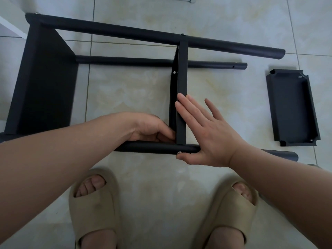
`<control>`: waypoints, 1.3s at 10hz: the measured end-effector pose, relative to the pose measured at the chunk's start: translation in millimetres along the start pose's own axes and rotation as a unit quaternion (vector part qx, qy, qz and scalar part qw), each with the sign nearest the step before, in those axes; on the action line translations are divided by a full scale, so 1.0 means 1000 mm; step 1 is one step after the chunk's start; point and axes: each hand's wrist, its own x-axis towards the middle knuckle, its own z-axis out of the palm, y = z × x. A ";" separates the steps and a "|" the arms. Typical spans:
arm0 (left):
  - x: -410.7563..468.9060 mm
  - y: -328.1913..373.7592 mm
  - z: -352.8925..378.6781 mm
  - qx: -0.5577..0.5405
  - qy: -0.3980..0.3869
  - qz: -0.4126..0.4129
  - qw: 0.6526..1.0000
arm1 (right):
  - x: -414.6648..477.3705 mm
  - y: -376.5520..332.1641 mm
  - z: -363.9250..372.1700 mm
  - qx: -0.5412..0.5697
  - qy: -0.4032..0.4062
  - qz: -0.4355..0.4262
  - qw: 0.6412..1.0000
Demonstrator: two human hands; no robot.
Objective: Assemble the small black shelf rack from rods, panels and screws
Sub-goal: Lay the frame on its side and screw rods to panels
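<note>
The partly built black rack lies on its side on the tiled floor. A wide end panel [45,83] joins the far rod [143,35], the middle rod [125,61] and the near rod [152,147]. The middle panel [181,76] stands between the far and near rods. My left hand [147,126] has its fingers curled at the panel's lower inner corner, just above the near rod; what the fingertips hold is hidden. My right hand [206,133] lies flat with straight fingers against the panel's right side. Its thumb presses a silver screw [178,152] on the near rod.
A loose black panel [291,106] lies face up on the floor to the right, beyond the rod ends. My feet in beige slippers [95,203] [231,209] stand just in front of the near rod. White furniture [10,27] edges in at the far left.
</note>
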 end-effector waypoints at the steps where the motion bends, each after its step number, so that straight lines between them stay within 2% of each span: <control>1: -0.001 0.001 0.000 -0.010 -0.011 -0.011 1.000 | 0.000 0.000 0.000 0.000 -0.005 -0.001 1.000; 3: 0.004 -0.002 0.002 0.042 0.024 0.031 0.998 | 0.000 0.000 -0.001 0.005 -0.020 0.000 1.000; 5: 0.003 -0.002 -0.002 0.004 -0.021 0.019 1.000 | 0.001 0.000 -0.002 0.007 -0.026 0.001 1.000; 7: 0.006 -0.002 0.002 0.041 0.008 0.044 0.998 | 0.001 -0.001 -0.003 0.007 -0.026 0.002 1.000; 9: 0.004 -0.003 -0.002 -0.001 -0.020 0.032 0.999 | 0.001 0.000 -0.002 0.004 -0.024 0.002 1.000; 10: 0.004 -0.001 -0.001 -0.001 -0.028 0.020 0.999 | 0.000 0.000 -0.002 0.003 -0.022 0.002 1.000; 11: 0.006 -0.001 0.001 0.039 0.002 0.037 0.999 | 0.000 0.000 -0.002 0.006 -0.020 0.001 1.000; 13: 0.004 -0.002 -0.001 0.008 -0.029 0.037 0.999 | 0.000 0.000 -0.002 0.006 -0.020 0.003 1.000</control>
